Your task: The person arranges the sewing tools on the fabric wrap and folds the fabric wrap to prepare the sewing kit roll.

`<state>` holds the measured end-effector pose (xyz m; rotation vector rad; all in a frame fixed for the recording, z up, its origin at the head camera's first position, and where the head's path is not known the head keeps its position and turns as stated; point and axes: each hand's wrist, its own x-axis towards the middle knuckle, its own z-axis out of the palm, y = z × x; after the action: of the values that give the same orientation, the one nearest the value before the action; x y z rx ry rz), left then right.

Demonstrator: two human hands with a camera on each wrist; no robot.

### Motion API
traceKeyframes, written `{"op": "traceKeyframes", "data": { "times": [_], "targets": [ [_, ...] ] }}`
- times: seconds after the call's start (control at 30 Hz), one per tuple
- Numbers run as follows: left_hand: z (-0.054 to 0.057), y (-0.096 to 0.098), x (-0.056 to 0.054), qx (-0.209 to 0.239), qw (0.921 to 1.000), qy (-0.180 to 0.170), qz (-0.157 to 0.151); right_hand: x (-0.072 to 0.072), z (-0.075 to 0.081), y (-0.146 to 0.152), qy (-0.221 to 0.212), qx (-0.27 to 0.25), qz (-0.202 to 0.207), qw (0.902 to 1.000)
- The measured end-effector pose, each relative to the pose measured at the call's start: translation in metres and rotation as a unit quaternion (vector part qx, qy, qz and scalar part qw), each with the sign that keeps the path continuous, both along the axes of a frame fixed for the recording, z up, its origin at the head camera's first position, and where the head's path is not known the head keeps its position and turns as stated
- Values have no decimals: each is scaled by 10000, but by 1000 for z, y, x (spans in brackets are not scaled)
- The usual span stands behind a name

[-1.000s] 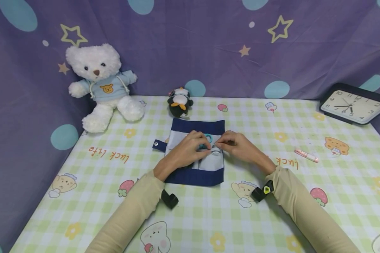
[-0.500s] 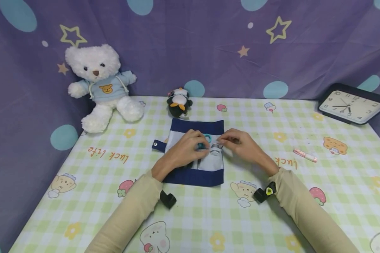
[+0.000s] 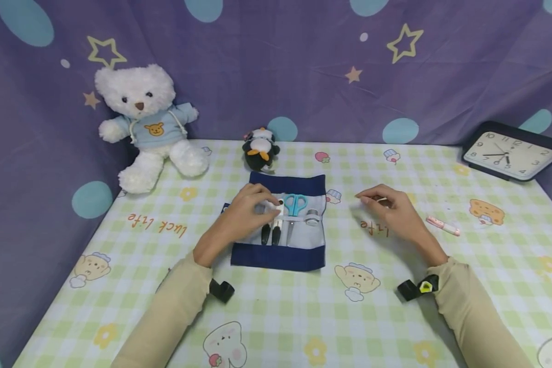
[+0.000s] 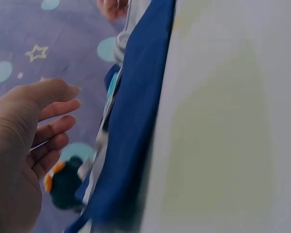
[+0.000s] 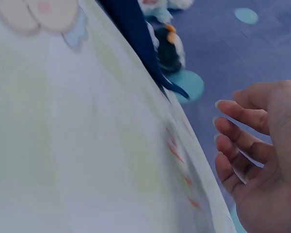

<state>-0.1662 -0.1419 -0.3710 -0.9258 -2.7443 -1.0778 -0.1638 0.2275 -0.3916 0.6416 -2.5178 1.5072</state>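
Observation:
A navy-and-grey fabric tool roll (image 3: 278, 257) lies unfolded mid-table. Under its inner strap sit scissors (image 3: 296, 208) with turquoise handles and a small silver-grey round item (image 3: 312, 217) near the right edge. Left of the scissors are two slim tools with black ends (image 3: 276, 236). My left hand (image 3: 243, 213) hovers over the roll's left side with loosely bent fingers, hiding part of the pockets and the snap tab. To the right of the roll, my right hand (image 3: 392, 208) is above the tablecloth, fingers relaxed. The left wrist view shows nothing in the left hand (image 4: 14, 126); the right hand (image 5: 276, 145) is likewise bare.
A white teddy bear (image 3: 154, 128) sits at the back left, with a penguin plush (image 3: 260, 149) behind the roll. A black-framed clock (image 3: 512, 152) leans at the back right. A pink-and-white pen-like stick (image 3: 443, 226) lies on the checked tablecloth (image 3: 276, 317).
Both hands have drawn apart from the silver-grey item: the right hand moved right, off the roll, and the left moved left, uncovering the scissors and black-ended tools. The roll stayed put.

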Motion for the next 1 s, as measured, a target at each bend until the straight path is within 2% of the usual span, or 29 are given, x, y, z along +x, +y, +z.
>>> {"op": "traceKeyframes", "data": {
  "times": [0.23,0.47,0.6,0.8,1.0],
  "targets": [
    [0,-31,2,67,9992,-43,400,11,1,42,60,153,-725,9972],
    [-3,-51,4,158,9978,98,629,27,1,82,-363,326,-1294,9904],
    [-4,-59,7,90,9970,26,772,37,2,101,-422,312,-1563,9863],
    [-6,-67,9,19,9958,-168,899,49,-2,124,-83,511,-1832,9817],
    [-7,-70,11,60,9956,-239,900,60,-10,139,-463,822,-2159,9718]
  ]
}}
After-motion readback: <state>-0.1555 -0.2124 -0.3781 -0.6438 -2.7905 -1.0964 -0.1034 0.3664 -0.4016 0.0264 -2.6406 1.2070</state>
